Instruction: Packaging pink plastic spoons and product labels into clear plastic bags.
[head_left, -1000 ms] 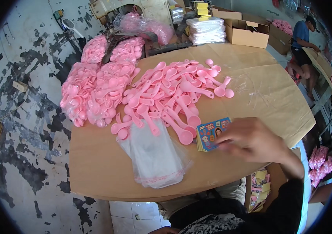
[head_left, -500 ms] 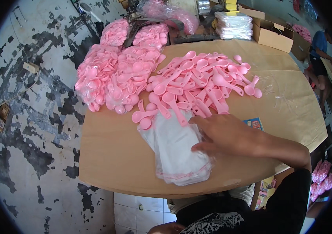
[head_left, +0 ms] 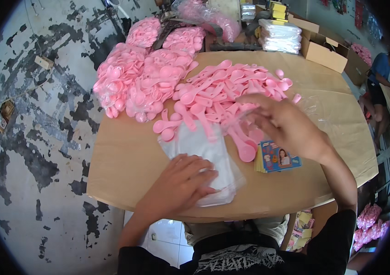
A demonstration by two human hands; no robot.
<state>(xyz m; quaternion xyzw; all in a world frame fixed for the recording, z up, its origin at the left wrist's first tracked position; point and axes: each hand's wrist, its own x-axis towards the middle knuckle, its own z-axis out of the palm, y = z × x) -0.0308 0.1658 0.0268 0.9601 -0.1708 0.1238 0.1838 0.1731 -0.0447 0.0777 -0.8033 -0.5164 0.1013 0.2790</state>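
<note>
My left hand rests over the near left part of a stack of clear plastic bags, its fingers loosely bent and apart. To the right, my right hand is raised over the near edge of a heap of pink plastic spoons. Its fingertips are pinched on a clear plastic bag, somewhat blurred. Below that hand a pink spoon points its bowl toward me. A stack of small blue printed cards lies beside the spoon, under my right wrist.
Clear bags packed with pink spoons stand at the table's far left. At the back are a pile of wrapped clear packs and an open cardboard box. Brown paper covers the table. Another person sits at far right.
My left hand has come into view onto the bag stack. My right hand has lifted from the stack and moved right and away from me with a clear bag, uncovering the cards.
</note>
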